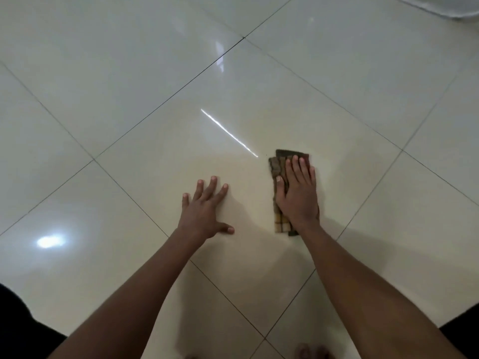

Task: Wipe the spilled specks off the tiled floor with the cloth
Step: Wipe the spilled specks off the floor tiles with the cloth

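A folded brown and yellow checked cloth [278, 167] lies flat on the glossy cream tiled floor [155, 104]. My right hand [298, 193] presses down on the cloth with its fingers together, covering most of it. My left hand [204, 208] rests palm down on the bare tile to the left of the cloth, fingers spread, holding nothing. One tiny dark speck [266, 154] shows just beyond the cloth's far left corner. No other specks can be made out.
Dark grout lines cross the floor diagonally. Bright light reflections streak the tile ahead of my hands. My toes [309, 352] show at the bottom edge. A pale object [456, 6] sits at the top right corner.
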